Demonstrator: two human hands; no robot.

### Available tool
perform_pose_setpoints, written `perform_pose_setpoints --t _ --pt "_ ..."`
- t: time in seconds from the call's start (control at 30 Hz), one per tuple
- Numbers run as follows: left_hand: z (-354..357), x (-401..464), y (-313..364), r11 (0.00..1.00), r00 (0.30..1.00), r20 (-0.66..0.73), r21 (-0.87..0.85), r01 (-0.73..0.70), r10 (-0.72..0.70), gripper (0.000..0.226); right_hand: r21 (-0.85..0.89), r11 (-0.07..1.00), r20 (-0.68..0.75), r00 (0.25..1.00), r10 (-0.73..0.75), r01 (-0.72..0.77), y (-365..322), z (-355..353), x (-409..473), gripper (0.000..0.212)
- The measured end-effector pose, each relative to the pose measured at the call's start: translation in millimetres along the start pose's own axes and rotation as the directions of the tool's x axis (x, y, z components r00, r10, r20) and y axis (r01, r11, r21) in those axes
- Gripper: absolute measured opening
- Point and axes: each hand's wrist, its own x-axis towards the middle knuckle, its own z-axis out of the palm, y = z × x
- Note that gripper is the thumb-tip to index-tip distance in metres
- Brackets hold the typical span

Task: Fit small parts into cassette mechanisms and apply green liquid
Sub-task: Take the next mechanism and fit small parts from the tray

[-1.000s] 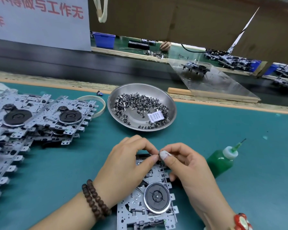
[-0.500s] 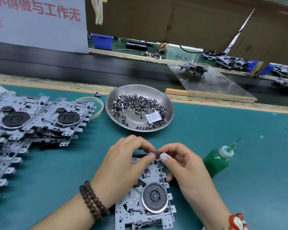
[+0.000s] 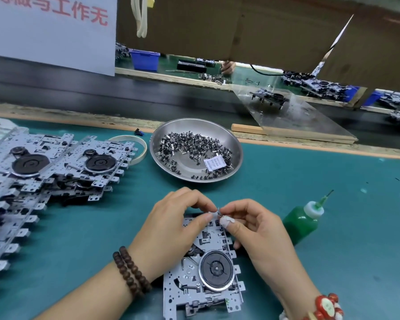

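Observation:
A grey metal cassette mechanism [image 3: 206, 278] with a black flywheel lies flat on the green mat in front of me. Just above its far edge, my left hand [image 3: 171, 229] and my right hand [image 3: 261, 234] meet fingertip to fingertip, pinching one small metal part [image 3: 218, 211] between them. The right thumb wears white tape. A steel bowl [image 3: 237, 155] with several small dark parts and a white label sits beyond the hands. A bottle of green liquid [image 3: 303, 221] with a needle tip lies tilted to the right of my right hand.
A spread stack of cassette mechanisms [image 3: 44, 172] covers the mat's left side, with a roll of tape [image 3: 136, 144] behind it. A clear plastic ramp [image 3: 293, 116] rises to a conveyor at the back right. Another person's hand [image 3: 228, 66] shows at the far bench.
The hands have stayed together over the mechanism's far edge, working the small part between the fingertips. The view has shifted slightly; nothing else moved.

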Motion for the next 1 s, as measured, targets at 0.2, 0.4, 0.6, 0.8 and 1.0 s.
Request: perform_pose_setpoints --t 0.2,0.4,0.6,0.8,1.0 --pt "-0.2 -1.6 -0.5 1.000 1.000 0.015 -0.008 -0.007 0.007 0.015 -0.022 1.000 0.018 1.000 -0.019 0.019 -0.9 1.0 -0.4 0.022" --pt "1.2 0.1 -0.4 1.000 1.000 0.001 -0.012 0.005 -0.005 0.012 -0.025 0.999 0.011 1.000 -0.020 0.020 1.8 1.1 0.0 0.022" --pt "1.3 -0.4 -0.5 0.999 1.000 -0.008 -0.032 0.007 -0.007 0.009 -0.083 0.994 -0.009 0.998 -0.066 0.066 4.2 -0.1 0.4 0.022" --pt "1.3 0.1 0.2 0.999 1.000 -0.018 -0.040 0.019 -0.020 0.014 -0.141 0.985 0.026 0.995 -0.101 0.103 2.2 -2.3 -0.8 0.019" --pt "1.9 0.0 2.5 0.999 0.999 -0.037 -0.030 0.021 -0.022 0.020 -0.173 0.982 -0.015 0.997 -0.073 0.069 6.6 -4.7 0.8 0.012"
